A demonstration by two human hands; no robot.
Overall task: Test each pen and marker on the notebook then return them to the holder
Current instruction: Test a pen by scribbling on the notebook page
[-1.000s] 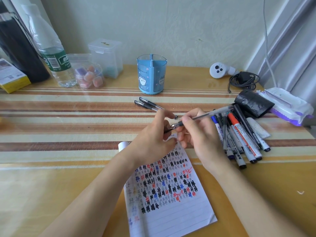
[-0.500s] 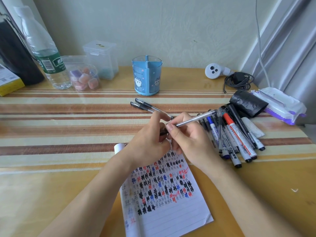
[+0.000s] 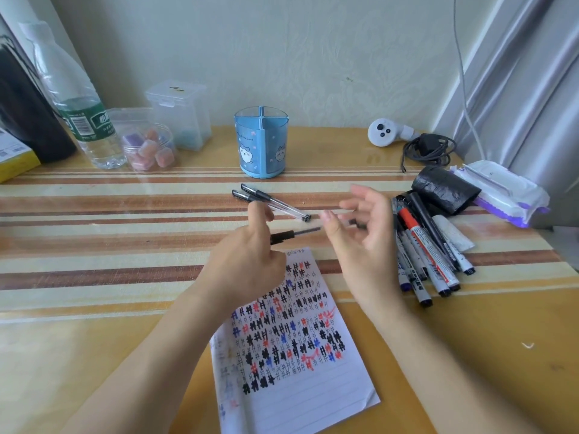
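Fingers (image 3: 259, 213) of the left hand (image 3: 247, 261) were curled round the black end of a pen (image 3: 300, 232), with the forefinger raised and pointing toward 12 o'clock. The pen lay nearly level above the table (image 3: 94, 339), its far end reaching toward 3 o'clock into the right hand (image 3: 366, 242). That hand's fingers (image 3: 327, 218) were spread and loosely bent, smeared by motion, with a dark blur among them; whether they pinched the pen could not be told. Both hands were held over the top edge of the notebook (image 3: 297, 386), which lay flat at 6 o'clock, its page crowded with black, red and blue hash marks. At 12 o'clock from the hands, two capped pens (image 3: 275, 202) lay side by side on the striped cloth. Beyond them, further toward 12 o'clock and near the wall, the blue holder (image 3: 261, 145) stood upright. At 3 o'clock of the notebook, just beside the right hand, a heap of markers (image 3: 419, 245) rested, caps pointing toward 5 o'clock. A black roll (image 3: 445, 189) and a pack of wipes (image 3: 507, 192) sat at 2 o'clock. A water bottle (image 3: 84, 120) and a jar (image 3: 150, 148) stood at 10 o'clock.
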